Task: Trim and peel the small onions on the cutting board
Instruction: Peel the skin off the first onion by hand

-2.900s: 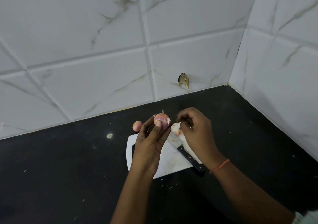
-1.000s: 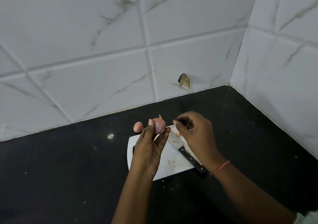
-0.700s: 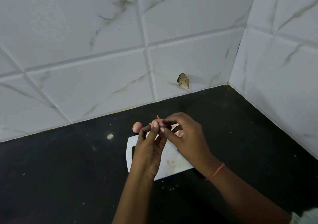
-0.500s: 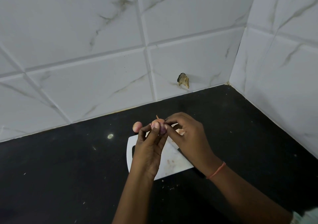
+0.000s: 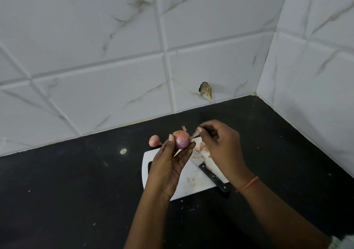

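My left hand (image 5: 168, 164) holds a small pink-purple onion (image 5: 181, 140) between thumb and fingertips, raised above the white cutting board (image 5: 193, 183). A strip of skin (image 5: 195, 133) stretches from the onion's right side to my right hand (image 5: 220, 145), which pinches it. Loose peel scraps (image 5: 201, 150) lie on the board under my right hand. A black-handled knife (image 5: 214, 179) rests on the board, its blade mostly hidden by my right hand. A second small onion (image 5: 153, 140) sits on the counter just beyond the board's far left corner.
The black counter (image 5: 76, 191) runs into a corner of white marbled tile walls (image 5: 95, 57) at the back and right. A brownish scrap (image 5: 206, 92) clings to the back wall. Small crumbs dot the counter near the board.
My right hand went to the onion, took hold of its skin, and has now pulled away to the right with a strip of peel. The knife handle shows again.
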`<state>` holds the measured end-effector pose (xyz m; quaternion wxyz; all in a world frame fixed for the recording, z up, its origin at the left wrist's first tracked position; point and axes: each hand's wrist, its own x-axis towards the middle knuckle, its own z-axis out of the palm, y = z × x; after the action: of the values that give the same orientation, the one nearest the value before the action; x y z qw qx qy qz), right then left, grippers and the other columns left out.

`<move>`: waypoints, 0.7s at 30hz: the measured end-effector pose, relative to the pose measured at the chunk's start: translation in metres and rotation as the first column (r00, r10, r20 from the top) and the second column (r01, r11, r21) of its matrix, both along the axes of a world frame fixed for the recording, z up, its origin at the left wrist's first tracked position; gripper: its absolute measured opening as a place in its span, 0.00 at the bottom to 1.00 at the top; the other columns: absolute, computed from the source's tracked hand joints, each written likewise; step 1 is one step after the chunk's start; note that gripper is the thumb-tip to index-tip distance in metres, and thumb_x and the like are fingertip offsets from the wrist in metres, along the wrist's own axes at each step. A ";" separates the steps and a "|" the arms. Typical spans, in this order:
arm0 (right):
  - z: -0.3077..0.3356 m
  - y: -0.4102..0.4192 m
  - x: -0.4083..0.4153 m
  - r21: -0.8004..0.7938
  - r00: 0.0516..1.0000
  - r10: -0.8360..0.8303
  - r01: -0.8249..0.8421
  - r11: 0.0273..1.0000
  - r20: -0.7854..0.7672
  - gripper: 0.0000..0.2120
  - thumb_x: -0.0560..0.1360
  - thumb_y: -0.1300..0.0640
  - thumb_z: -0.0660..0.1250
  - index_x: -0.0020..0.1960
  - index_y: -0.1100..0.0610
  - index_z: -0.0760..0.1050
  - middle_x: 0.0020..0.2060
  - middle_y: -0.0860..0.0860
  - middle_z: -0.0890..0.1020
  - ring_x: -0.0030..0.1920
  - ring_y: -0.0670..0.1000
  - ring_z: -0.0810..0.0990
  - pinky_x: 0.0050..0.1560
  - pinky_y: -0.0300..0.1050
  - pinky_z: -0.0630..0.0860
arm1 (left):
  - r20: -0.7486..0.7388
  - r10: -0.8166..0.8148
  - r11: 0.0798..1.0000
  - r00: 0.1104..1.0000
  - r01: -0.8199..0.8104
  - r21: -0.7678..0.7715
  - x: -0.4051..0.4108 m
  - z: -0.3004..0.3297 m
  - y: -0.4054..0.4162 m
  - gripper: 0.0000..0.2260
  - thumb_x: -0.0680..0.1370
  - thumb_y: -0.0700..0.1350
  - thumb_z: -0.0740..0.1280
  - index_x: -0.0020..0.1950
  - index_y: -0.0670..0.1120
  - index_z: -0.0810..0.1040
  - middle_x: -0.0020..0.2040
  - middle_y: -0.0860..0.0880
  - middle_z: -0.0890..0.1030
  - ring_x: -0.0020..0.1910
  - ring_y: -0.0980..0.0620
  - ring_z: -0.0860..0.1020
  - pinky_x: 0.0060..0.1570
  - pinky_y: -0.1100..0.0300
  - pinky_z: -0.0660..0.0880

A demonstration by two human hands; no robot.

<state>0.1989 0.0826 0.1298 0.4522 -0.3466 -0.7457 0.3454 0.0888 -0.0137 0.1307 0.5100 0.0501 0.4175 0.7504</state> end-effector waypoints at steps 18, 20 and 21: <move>0.021 -0.006 -0.004 -0.709 0.743 -0.138 -0.539 0.456 -0.654 0.09 0.79 0.65 0.63 0.57 0.69 0.74 0.46 0.67 0.84 0.47 0.61 0.85 0.46 0.50 0.83 | 0.120 -0.005 0.996 0.993 -0.007 0.094 -0.011 -0.016 0.004 0.09 0.75 0.47 0.68 0.50 0.43 0.81 0.44 0.43 0.81 0.38 0.51 0.81 0.42 0.59 0.81; 0.021 -0.003 -0.003 -0.713 0.713 -0.200 -0.551 0.433 -0.672 0.08 0.78 0.65 0.64 0.55 0.68 0.75 0.45 0.65 0.84 0.45 0.59 0.86 0.44 0.48 0.83 | 0.144 0.025 0.998 0.989 -0.032 0.049 -0.010 -0.015 0.003 0.20 0.72 0.47 0.70 0.61 0.40 0.79 0.50 0.41 0.82 0.40 0.50 0.83 0.42 0.59 0.82; 0.020 -0.002 -0.003 -0.720 0.720 -0.213 -0.524 0.455 -0.660 0.07 0.77 0.66 0.65 0.54 0.68 0.76 0.45 0.65 0.84 0.45 0.59 0.86 0.44 0.48 0.84 | 0.155 0.039 0.998 0.987 -0.045 0.034 -0.011 -0.015 0.003 0.24 0.71 0.47 0.71 0.65 0.38 0.77 0.51 0.40 0.82 0.40 0.50 0.83 0.42 0.58 0.82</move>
<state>0.1957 0.0802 0.1497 0.4058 -0.3002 -0.2716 0.8194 0.0783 -0.0106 0.1158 0.5239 -0.0076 0.3634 0.7703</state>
